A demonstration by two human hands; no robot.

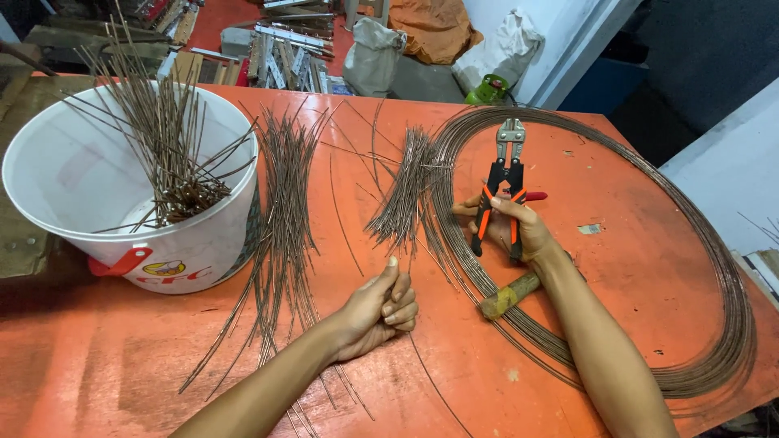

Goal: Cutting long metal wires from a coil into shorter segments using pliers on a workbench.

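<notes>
The orange table (617, 268) is filling most of the view, its far edge running along the top and its right edge slanting down past the coil (714, 268), whose outer loops are lying close to that edge. The barest stretch of tabletop is sitting inside the coil's ring, to the right of the right hand (519, 231), with another bare patch at the near left. The right hand is gripping the cutters (501, 191) by their black and orange handles, jaws pointing away toward the far edge and lying over the coil's left arc. The left hand (381, 308) is curling nearly closed, thumb up, pinching a thin wire (403, 259) that is trailing from the small bundle (406, 191) just ahead of it. A yellowish handle (510, 296) is lying across the coil between the two forearms. To the left, a long bundle (284, 211) of cut wires is stretching from the far side toward the near edge, crowding the space beside the left arm. A white bucket (81, 186) holding more cut wires is standing at the table's left edge, touching that long bundle. Beyond the far edge, sacks (373, 57) and metal scrap (284, 49) are lying on the floor.
</notes>
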